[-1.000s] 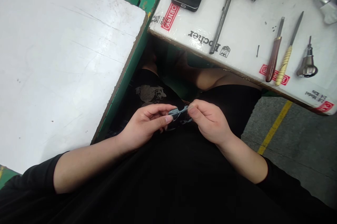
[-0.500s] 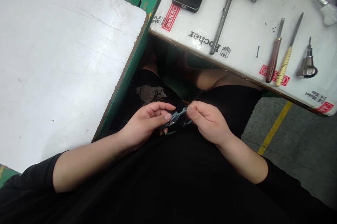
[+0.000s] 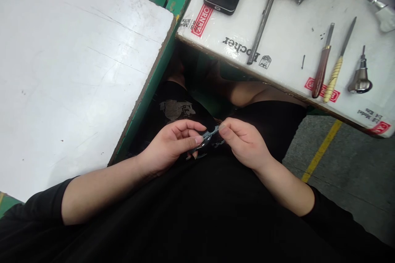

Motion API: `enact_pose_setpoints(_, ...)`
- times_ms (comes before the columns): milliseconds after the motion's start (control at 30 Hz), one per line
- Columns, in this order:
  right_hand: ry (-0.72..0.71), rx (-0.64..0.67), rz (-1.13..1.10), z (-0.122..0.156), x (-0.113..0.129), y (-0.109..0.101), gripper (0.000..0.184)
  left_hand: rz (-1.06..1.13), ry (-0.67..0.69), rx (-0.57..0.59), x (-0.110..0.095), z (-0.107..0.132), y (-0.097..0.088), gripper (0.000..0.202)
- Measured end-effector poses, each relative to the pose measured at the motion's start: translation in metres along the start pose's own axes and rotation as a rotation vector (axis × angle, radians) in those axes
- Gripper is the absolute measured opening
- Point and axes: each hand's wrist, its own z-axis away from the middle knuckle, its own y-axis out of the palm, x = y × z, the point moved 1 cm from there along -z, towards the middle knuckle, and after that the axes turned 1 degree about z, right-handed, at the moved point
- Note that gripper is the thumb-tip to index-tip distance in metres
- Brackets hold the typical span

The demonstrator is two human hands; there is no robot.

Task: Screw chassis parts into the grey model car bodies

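ok so the little grey part (image 3: 210, 133)'s over the dark shorts (image 3: 271, 127), pinched by left hand (image 3: 171, 143) and right hand (image 3: 247, 143) both; looks mid-handling, not set down; can't tell what's left.

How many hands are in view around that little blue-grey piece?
2: the left hand, holding one end of the blue-grey piece, and the right hand, pinching its other end. No other hand shows.
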Motion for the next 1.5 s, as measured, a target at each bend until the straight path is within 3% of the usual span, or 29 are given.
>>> enact_pose_setpoints(300,0.142,0.082,0.150,-0.002,0.014,0.007,0.046,-0.263,0.231,0.021,0.006,0.008,0.006,0.042)
enact_pose_setpoints(567,0.131,0.111,0.210,-0.004,0.012,0.009,0.033,-0.186,0.165,0.044,0.014,0.009,0.002,0.063)
enact_pose_setpoints(1033,0.116,0.116,0.112,-0.008,0.001,0.008,0.045,-0.094,0.121,0.008,0.017,0.006,0.001,0.053)
enact_pose_setpoints(1133,0.122,0.070,0.037,-0.007,-0.002,0.007,0.050,-0.078,0.112,0.027,0.012,0.004,0.001,0.052)
enact_pose_setpoints(1333,0.161,-0.003,-0.390,-0.005,-0.008,0.006,0.044,-0.012,0.063,0.100,0.006,0.001,0.001,0.041)
enact_pose_setpoints(1500,0.154,-0.043,-0.384,-0.005,-0.003,0.006,0.040,-0.014,0.046,0.152,0.004,0.002,0.000,0.052)
